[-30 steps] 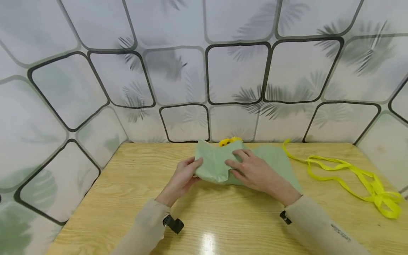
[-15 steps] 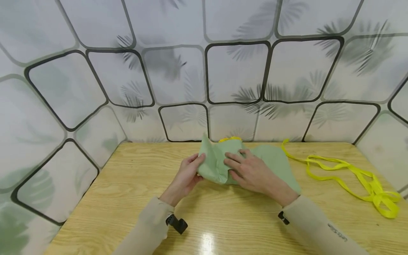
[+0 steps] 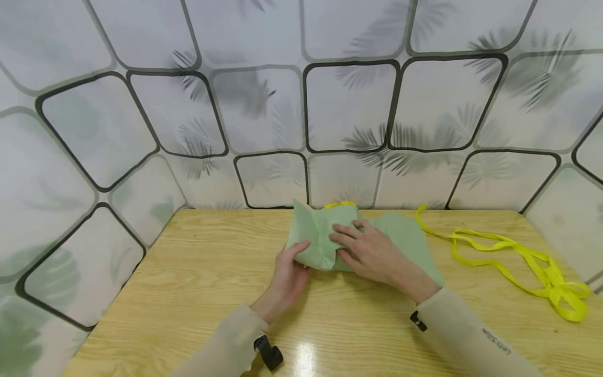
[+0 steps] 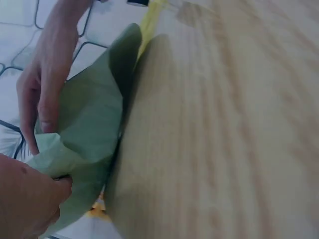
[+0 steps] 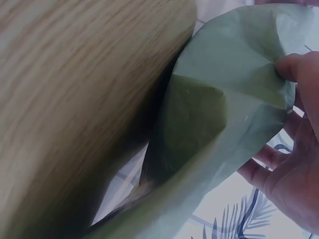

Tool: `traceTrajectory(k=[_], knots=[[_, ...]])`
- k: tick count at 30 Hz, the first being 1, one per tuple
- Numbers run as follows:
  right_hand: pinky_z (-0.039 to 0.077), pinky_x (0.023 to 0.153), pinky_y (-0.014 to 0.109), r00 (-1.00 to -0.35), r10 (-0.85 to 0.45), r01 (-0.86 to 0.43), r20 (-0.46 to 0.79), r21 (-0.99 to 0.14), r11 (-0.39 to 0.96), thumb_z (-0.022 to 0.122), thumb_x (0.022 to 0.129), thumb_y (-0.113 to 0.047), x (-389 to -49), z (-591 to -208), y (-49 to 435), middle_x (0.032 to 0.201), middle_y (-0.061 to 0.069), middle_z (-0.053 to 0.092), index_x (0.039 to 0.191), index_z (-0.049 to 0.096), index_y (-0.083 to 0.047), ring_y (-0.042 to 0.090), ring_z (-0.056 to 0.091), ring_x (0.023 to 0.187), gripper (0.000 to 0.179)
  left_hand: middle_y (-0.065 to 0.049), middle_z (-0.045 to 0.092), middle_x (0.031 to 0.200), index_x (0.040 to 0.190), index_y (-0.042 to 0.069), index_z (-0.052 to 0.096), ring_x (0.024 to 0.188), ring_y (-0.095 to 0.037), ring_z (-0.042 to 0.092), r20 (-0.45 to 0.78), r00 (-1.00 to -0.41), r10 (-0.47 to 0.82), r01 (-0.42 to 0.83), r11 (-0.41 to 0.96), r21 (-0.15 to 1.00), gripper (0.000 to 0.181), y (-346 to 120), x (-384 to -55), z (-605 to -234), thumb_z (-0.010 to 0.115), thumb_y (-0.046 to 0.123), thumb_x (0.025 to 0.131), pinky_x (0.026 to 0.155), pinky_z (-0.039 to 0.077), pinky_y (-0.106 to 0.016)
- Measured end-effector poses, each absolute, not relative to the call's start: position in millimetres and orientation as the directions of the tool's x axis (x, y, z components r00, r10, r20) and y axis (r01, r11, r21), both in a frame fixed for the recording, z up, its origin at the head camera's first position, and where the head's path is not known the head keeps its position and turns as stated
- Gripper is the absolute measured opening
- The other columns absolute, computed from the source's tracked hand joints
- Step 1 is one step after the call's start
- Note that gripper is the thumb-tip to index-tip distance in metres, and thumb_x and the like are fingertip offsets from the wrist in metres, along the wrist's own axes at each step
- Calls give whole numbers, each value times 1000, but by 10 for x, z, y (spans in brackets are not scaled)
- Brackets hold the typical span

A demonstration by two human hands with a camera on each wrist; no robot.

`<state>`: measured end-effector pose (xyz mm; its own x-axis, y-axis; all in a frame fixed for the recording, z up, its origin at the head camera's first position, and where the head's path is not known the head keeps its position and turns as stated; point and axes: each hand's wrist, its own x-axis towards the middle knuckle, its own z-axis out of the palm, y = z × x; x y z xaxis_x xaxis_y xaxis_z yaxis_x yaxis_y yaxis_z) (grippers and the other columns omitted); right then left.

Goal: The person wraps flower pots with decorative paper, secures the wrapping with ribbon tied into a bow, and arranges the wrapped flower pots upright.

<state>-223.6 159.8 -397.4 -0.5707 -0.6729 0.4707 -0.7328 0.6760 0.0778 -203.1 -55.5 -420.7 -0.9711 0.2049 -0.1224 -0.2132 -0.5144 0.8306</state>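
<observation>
A sheet of pale green wrapping paper (image 3: 410, 238) lies partly folded over on the table, its left part raised. Pinching the lower left edge, my left hand (image 3: 288, 277) has its thumb on top and its fingers underneath. My right hand (image 3: 372, 254) rests on the folded part with fingers spread and nearly straight. Behind the paper's top edge, yellow flower petals (image 3: 346, 203) peek out; the paper hides the rest. The left wrist view shows the left hand (image 4: 30, 196) gripping a crumpled fold, with the right hand (image 4: 45, 74) against the sheet beyond it.
Loops of yellow ribbon (image 3: 551, 285) trail across the right side of the wooden table (image 3: 202, 283). A patterned wall covering (image 3: 264, 115) rises behind the table and along both sides.
My left hand has slid down and slightly right along the paper's left edge, and its wrist has turned. The flowers show less above the paper. The right hand stays nearly in place.
</observation>
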Motion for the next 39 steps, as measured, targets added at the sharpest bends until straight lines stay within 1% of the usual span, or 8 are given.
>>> traceTrajectory(k=[5,8,15,18,22,31,35,39], knots=[[51,102,53,-597,-649,-714,472,55,698,68,97,-26,-2238,-3992,1600,136,12,68,133,66,-7,39,64,116,40,-7,57,135,139,0,48,118,-14,58,-161,-981,111,-194,-454,869,48,-415,-2027,-4203,66,13,95,106,47,-33],[54,99,53,-629,-623,-692,464,29,721,68,97,-28,-2224,-3982,1607,138,12,67,136,62,-5,41,64,118,46,-10,59,138,138,0,52,118,-13,60,-197,-980,29,-193,-375,907,49,-322,-2035,-4208,71,15,95,111,46,-35],[53,100,55,-693,-581,-673,426,-96,733,69,98,-29,-2200,-3954,1631,149,13,57,131,67,-11,42,60,126,38,-12,64,137,135,3,59,125,-21,61,-161,-987,-26,-151,-226,962,38,-195,-2041,-4165,65,17,100,114,45,-44],[57,92,52,-711,-560,-665,425,-145,733,71,97,-30,-2194,-3948,1643,145,15,57,129,69,-15,37,62,120,36,-10,67,133,132,4,63,123,-20,62,-148,-989,-14,-143,-174,974,33,-175,-2034,-4151,60,21,103,113,46,-43],[60,79,46,-717,-551,-656,428,-146,740,72,96,-30,-2189,-3951,1648,134,14,58,129,70,-17,31,64,108,36,-9,70,128,128,4,65,119,-18,64,-116,-993,4,-116,-116,986,32,-173,-2019,-4154,57,25,105,109,48,-41],[59,88,50,-719,-542,-656,435,-166,737,74,95,-28,-2183,-3960,1663,132,13,63,133,68,-13,33,64,115,42,-13,68,122,131,2,62,115,-21,62,-8,-994,112,5,119,993,39,-228,-2048,-4114,44,30,110,106,48,-44],[57,96,52,-755,-511,-626,411,-220,748,74,94,-26,-2173,-3948,1670,137,16,63,138,61,-5,36,63,121,50,-15,59,142,145,3,50,135,-27,55,12,-976,216,44,142,989,43,-259,-2096,-4062,41,26,111,118,40,-49],[52,103,56,-790,-480,-593,382,-279,755,71,91,-21,-2160,-3941,1672,142,20,60,135,58,-4,41,61,127,49,-15,46,158,158,7,35,147,-29,43,11,-958,287,68,188,980,51,-281,-2122,-4023,42,25,111,123,32,-50]])
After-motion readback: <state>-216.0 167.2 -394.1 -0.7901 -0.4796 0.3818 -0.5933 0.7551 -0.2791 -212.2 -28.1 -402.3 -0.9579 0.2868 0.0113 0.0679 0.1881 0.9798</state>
